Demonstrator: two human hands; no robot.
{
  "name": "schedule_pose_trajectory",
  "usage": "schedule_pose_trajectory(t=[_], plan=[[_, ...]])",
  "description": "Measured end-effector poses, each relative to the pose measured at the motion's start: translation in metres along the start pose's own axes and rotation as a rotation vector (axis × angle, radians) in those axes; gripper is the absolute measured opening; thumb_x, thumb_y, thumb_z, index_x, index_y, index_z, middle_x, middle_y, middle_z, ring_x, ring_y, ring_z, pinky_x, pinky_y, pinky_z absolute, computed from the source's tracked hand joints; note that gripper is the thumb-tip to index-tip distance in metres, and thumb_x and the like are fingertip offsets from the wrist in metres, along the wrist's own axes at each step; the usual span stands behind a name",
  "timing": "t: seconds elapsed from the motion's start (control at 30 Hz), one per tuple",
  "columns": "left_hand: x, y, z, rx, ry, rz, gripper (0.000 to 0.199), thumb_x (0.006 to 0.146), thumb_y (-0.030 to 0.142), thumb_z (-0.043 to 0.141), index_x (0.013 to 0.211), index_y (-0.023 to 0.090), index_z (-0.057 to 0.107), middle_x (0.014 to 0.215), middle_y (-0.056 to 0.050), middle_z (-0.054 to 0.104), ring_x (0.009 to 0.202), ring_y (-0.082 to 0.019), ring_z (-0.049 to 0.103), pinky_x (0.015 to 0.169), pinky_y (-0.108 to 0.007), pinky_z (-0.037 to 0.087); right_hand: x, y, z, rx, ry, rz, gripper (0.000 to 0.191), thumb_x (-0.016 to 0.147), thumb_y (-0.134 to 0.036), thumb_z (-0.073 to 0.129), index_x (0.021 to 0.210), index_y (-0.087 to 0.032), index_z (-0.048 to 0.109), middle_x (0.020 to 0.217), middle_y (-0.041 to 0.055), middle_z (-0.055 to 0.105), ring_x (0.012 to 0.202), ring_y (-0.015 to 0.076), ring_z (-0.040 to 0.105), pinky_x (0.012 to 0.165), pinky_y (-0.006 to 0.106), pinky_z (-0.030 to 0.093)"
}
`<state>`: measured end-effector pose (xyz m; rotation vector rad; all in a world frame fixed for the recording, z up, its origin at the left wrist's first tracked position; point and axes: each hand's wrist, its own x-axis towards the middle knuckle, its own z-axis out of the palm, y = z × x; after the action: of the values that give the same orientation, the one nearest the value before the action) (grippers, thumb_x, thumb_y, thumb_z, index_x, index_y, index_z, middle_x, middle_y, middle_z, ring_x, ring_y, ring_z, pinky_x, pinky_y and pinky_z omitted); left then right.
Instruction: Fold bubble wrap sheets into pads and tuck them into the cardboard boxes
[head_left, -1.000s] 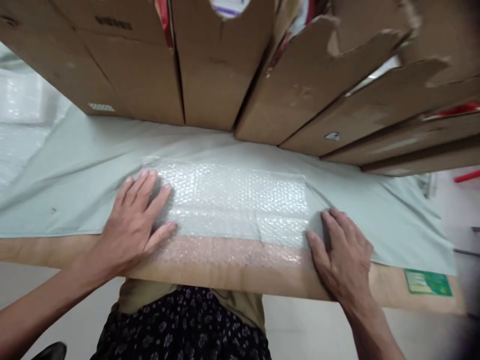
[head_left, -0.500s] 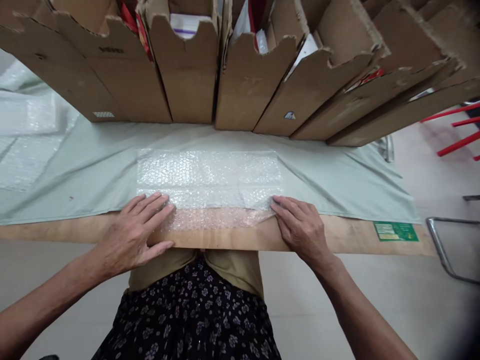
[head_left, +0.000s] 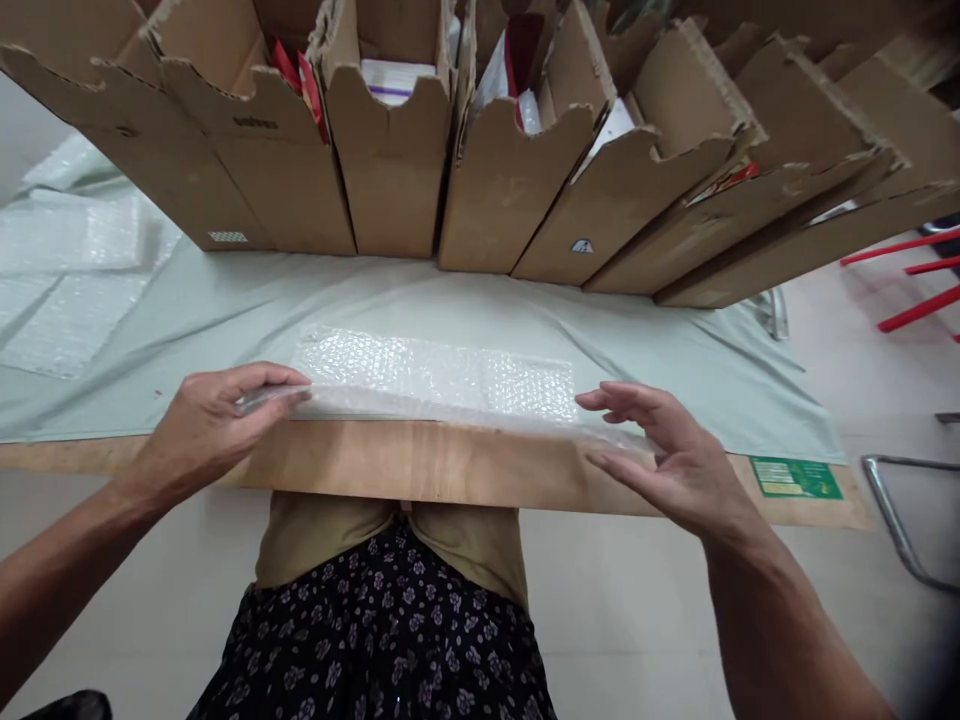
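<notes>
A clear bubble wrap sheet (head_left: 442,372) lies on the pale green cloth, its near edge lifted and folded up in a long strip. My left hand (head_left: 232,405) pinches the left end of that raised edge between thumb and fingers. At the other end, my right hand (head_left: 660,440) has its thumb and fingers apart. The right end of the strip reaches into the gap between them, without a visible grip.
Several tall cardboard boxes (head_left: 397,170) stand in a row at the back. More bubble wrap (head_left: 82,250) lies at the far left. A green card (head_left: 796,478) is on the wooden table edge (head_left: 450,460) at right. Red bars (head_left: 919,308) and a metal frame stand beyond.
The near edge of the bubble wrap has risen from the wooden edge and folded up. My left hand went from lying flat to pinching it; my right hand moved right and opened.
</notes>
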<state>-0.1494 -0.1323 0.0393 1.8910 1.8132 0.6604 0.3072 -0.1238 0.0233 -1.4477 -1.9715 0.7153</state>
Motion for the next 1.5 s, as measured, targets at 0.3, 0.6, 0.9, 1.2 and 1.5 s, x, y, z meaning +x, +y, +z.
schedule_pose_trajectory(t=[0.3, 0.6, 0.9, 1.2, 1.5], plan=[[0.048, -0.007, 0.023, 0.138, -0.090, -0.137, 0.040, 0.089, 0.057, 0.058, 0.106, 0.026, 0.077, 0.087, 0.001, 0.077, 0.071, -0.019, 0.067, 0.068, -0.034, 0.057, 0.023, 0.022, 0.040, -0.096, 0.167, 0.231, 0.045, 0.089, -0.046, 0.071, 0.127, -0.022, 0.067, 0.083, 0.0026, 0.071, 0.075, 0.0216, 0.069, 0.078, 0.041, 0.059], [0.035, 0.001, 0.043, 0.457, 0.124, 0.364, 0.066, 0.101, 0.042, 0.059, 0.160, 0.023, 0.038, 0.162, -0.012, 0.047, 0.144, -0.040, 0.051, 0.120, -0.057, 0.043, 0.024, 0.005, 0.046, -0.637, 0.256, -0.088, 0.064, 0.102, -0.042, 0.061, 0.161, -0.030, 0.038, 0.156, 0.0178, 0.052, 0.139, 0.0436, 0.055, 0.112, 0.062, 0.043], [0.031, 0.023, 0.101, 0.441, -0.318, 0.671, 0.070, 0.101, 0.062, 0.053, 0.160, 0.025, 0.041, 0.171, -0.015, 0.038, 0.161, -0.041, 0.028, 0.130, -0.068, 0.006, 0.030, -0.014, 0.107, -0.596, -0.254, -0.377, 0.062, 0.107, -0.050, 0.049, 0.163, -0.026, 0.036, 0.171, 0.0106, 0.036, 0.159, 0.0317, 0.032, 0.128, 0.053, 0.028], [0.025, 0.010, 0.096, 0.452, -0.278, 0.640, 0.068, 0.100, 0.065, 0.053, 0.157, 0.028, 0.047, 0.170, -0.017, 0.038, 0.160, -0.047, 0.026, 0.125, -0.077, 0.009, 0.000, 0.017, 0.064, -0.578, -0.033, -0.205, 0.044, 0.110, -0.039, 0.038, 0.150, -0.027, 0.053, 0.154, 0.0106, 0.058, 0.144, 0.0308, 0.053, 0.115, 0.052, 0.042], [0.009, 0.035, 0.101, 0.349, -0.215, 0.697, 0.061, 0.103, 0.056, 0.054, 0.154, 0.023, 0.051, 0.171, -0.015, 0.038, 0.162, -0.040, 0.025, 0.132, -0.065, 0.005, 0.011, 0.022, 0.047, -0.598, 0.182, 0.201, 0.045, 0.095, -0.064, 0.053, 0.090, -0.022, 0.069, 0.089, 0.0097, 0.072, 0.086, 0.0298, 0.064, 0.083, 0.047, 0.048]])
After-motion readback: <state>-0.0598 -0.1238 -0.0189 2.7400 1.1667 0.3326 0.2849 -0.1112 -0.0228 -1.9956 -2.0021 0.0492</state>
